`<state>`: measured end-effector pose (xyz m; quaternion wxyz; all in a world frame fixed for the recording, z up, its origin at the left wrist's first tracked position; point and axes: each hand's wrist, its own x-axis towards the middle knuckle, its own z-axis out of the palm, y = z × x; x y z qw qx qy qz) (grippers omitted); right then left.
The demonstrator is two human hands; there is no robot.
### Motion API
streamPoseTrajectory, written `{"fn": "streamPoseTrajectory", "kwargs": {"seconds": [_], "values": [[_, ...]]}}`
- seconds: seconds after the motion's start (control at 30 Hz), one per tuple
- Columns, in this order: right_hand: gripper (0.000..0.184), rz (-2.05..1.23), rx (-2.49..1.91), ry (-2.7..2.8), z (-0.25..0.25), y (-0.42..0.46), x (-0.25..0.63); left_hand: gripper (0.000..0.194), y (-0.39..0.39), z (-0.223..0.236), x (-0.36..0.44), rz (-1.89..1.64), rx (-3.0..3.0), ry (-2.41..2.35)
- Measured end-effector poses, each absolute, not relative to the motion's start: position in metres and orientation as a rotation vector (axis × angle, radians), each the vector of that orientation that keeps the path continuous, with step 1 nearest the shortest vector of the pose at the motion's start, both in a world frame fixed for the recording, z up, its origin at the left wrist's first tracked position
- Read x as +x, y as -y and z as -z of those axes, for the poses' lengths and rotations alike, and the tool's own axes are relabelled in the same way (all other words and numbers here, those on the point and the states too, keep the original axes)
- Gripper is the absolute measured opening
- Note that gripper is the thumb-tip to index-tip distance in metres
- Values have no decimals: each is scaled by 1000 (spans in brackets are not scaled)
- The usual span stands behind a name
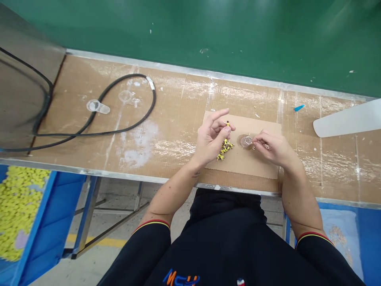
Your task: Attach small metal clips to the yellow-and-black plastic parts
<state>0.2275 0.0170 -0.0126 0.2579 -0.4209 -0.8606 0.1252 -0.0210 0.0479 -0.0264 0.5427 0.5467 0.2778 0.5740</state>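
My left hand (210, 140) pinches a small yellow-and-black piece (228, 124) between thumb and fingers, its index finger stretched out. Under that hand a small pile of similar yellow-and-black pieces (225, 150) lies on a flat cardboard sheet (256, 167). To the right of the pile stands a small clear round cup (245, 141). My right hand (273, 147) is closed at the cup's right side, thumb and index fingertips pressed together. What those fingertips hold is too small to make out. Several tiny light-brown bits (266, 146) show beside and partly behind the right fingers.
A black cable (119, 132) loops over the bench's left part, near a clear plastic scoop-like piece (98, 106). A blue pointed cap (299, 108) and a white curved panel (348, 119) lie right. Below left, a blue bin (50, 222) holds many yellow pieces; another blue container (367, 230) stands below right.
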Motion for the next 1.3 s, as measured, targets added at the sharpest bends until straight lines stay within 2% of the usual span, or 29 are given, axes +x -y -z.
{"fn": "streamPoseTrajectory", "kwargs": {"seconds": [0.07, 0.2, 0.53, 0.9, 1.3], "values": [[8, -342, -1140, 2335, 12, -17, 227, 42, -49, 26, -21, -1337, 1262, -684], [8, -333, -1149, 2351, 12, -17, 227, 32, -49, 22, -22, -1291, 1221, -684], [10, -432, -1148, 2300, 8, -17, 224, 29, -47, 23, -22, -1260, 1081, -648], [9, -802, -935, 1570, 4, -2, 200, 31, -30, 18, -2, -965, 793, -431], [6, -642, -921, 1701, 9, 4, 182, 37, -26, 17, 1, -862, 773, -465]]}}
